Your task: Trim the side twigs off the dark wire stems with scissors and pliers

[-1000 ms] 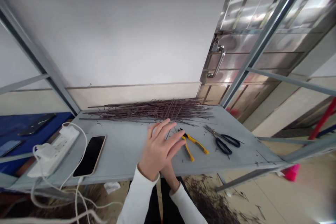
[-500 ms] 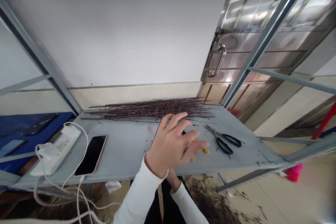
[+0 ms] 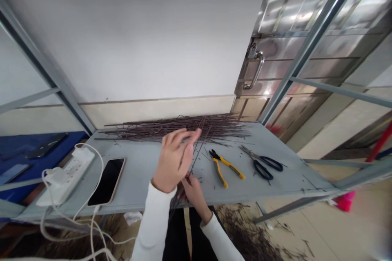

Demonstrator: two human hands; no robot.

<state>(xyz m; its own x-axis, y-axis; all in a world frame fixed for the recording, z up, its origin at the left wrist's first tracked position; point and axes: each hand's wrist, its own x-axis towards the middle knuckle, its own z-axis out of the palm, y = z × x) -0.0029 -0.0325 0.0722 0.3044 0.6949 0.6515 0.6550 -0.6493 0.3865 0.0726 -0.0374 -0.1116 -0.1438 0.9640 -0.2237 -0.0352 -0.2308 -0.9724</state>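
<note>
My left hand (image 3: 173, 159) hovers over the grey table (image 3: 147, 171), fingers curled together around thin brown sticks (image 3: 199, 147) that rise from below. My right hand (image 3: 192, 187) sits just under it at the table's front edge, closed on the lower ends of the same sticks. A long pile of brown sticks (image 3: 171, 127) lies along the table's back edge. To the right of my hands lie yellow-handled pliers (image 3: 223, 164) and black-handled scissors (image 3: 261, 164).
A phone (image 3: 107, 180) on a white cable and a white power strip (image 3: 65, 175) lie at the left. Metal frame posts stand at both sides, with a steel door behind. Cut stick pieces litter the floor below.
My left hand has swung back left from over the pliers and curled onto the sticks. The pliers are uncovered again. My right hand has risen a little with its sticks.
</note>
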